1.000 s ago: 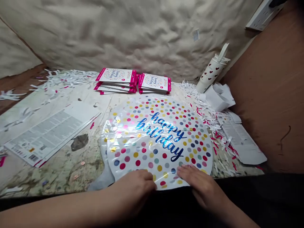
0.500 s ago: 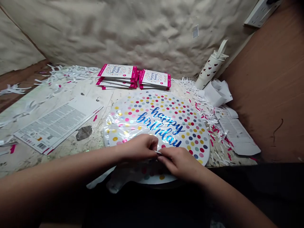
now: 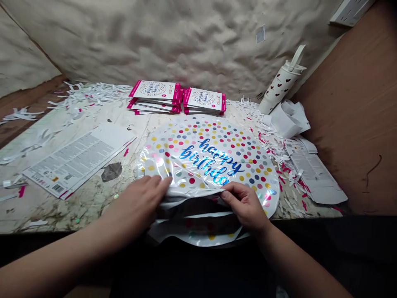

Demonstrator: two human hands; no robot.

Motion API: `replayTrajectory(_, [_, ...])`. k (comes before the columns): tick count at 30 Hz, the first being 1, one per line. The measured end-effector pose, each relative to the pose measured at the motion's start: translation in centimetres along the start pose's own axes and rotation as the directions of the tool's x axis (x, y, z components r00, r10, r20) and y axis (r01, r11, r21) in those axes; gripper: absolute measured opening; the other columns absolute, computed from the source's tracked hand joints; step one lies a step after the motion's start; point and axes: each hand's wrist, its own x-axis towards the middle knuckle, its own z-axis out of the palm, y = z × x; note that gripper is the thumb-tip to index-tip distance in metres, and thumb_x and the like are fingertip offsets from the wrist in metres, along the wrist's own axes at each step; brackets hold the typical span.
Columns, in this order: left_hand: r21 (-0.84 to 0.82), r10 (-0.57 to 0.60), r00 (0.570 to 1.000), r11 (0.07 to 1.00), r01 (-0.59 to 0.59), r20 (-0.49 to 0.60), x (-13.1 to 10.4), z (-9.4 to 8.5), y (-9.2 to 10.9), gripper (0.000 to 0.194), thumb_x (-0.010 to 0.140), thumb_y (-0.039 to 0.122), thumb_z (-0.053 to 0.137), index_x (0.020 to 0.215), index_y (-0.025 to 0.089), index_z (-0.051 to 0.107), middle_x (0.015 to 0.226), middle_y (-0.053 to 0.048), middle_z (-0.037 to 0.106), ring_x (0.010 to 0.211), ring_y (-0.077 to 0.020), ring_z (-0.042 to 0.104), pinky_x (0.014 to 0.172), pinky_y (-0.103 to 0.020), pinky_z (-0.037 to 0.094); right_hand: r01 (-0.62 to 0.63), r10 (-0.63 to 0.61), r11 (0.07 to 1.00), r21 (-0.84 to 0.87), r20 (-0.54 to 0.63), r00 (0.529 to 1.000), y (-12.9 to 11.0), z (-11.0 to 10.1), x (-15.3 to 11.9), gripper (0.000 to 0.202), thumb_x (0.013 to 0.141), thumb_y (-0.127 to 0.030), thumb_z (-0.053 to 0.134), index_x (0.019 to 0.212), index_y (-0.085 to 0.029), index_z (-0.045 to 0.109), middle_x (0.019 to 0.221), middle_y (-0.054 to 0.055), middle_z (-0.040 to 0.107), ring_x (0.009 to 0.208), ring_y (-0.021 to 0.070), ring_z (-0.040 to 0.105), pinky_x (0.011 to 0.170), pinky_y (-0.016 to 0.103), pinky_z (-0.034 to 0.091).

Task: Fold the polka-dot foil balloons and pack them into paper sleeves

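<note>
A round foil balloon [image 3: 211, 136], flat and white with coloured dots and blue "happy birthday" lettering, lies at the front edge of the table, with more dotted foil beneath it. My left hand [image 3: 145, 198] is closed on its near left edge, fingers curled over the foil. On the near right, my right hand [image 3: 246, 205] pinches the same edge between thumb and fingers. Between the hands the edge is lifted and folded, and a dark gap shows under it. The lower foil hangs over the table's front edge.
Two stacks of pink-and-white packets, one left [image 3: 156, 91] and one right [image 3: 204, 100], stand behind the balloon. Printed card sheets [image 3: 77, 161] lie at left. A flattened carton [image 3: 313, 174], paper shreds [image 3: 93, 93] and a white bottle with hearts [image 3: 281, 85] are also around.
My hands were together at the balloon's near middle, pinching something small and white. They have moved apart to left and right, and the near edge is now lifted and folded between them.
</note>
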Motion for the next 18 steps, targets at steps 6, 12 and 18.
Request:
replayTrajectory(6, [-0.084, 0.195, 0.968, 0.974, -0.21, -0.158, 0.6, -0.3, -3.4, 0.056, 0.078, 0.024, 0.051, 0.132, 0.024, 0.04, 0.137, -0.007, 0.044, 0.127, -0.0285, 0.036, 0.108, -0.045, 0.02, 0.208, -0.197, 0.962, -0.175, 0.082, 0.977, -0.8, 0.1, -2.1, 0.015, 0.077, -0.017, 0.052, 0.089, -0.018, 0.062, 0.083, 0.004, 0.066, 0.079, 0.0168, 0.062, 0.071, 0.028, 0.052])
replayTrajectory(12, [-0.108, 0.361, 0.931, 0.925, -0.365, -0.056, 0.2, 4.1, -5.5, 0.037, 0.085, 0.013, 0.037, 0.103, 0.029, 0.064, 0.12, 0.002, 0.061, 0.122, -0.0187, 0.046, 0.106, -0.04, 0.028, 0.179, -0.187, 0.413, -0.893, 0.109, 0.976, 2.4, -2.6, -6.4, 0.068, 0.068, 0.003, 0.036, 0.133, -0.015, 0.043, 0.123, 0.013, 0.058, 0.11, 0.0249, 0.057, 0.089, 0.04, 0.051])
replayTrajectory(18, [-0.139, 0.4, 0.912, 0.902, -0.409, -0.09, 0.0, 4.5, -6.0, 0.041, 0.084, 0.011, 0.038, 0.117, 0.026, 0.057, 0.132, -0.001, 0.051, 0.126, -0.0178, 0.041, 0.104, -0.033, 0.035, 0.038, -0.171, 0.221, -0.975, 0.0, 0.985, 5.5, -9.0, -6.6, 0.058, 0.075, -0.002, 0.037, 0.13, -0.018, 0.047, 0.13, 0.01, 0.053, 0.122, 0.0281, 0.046, 0.099, 0.05, 0.04])
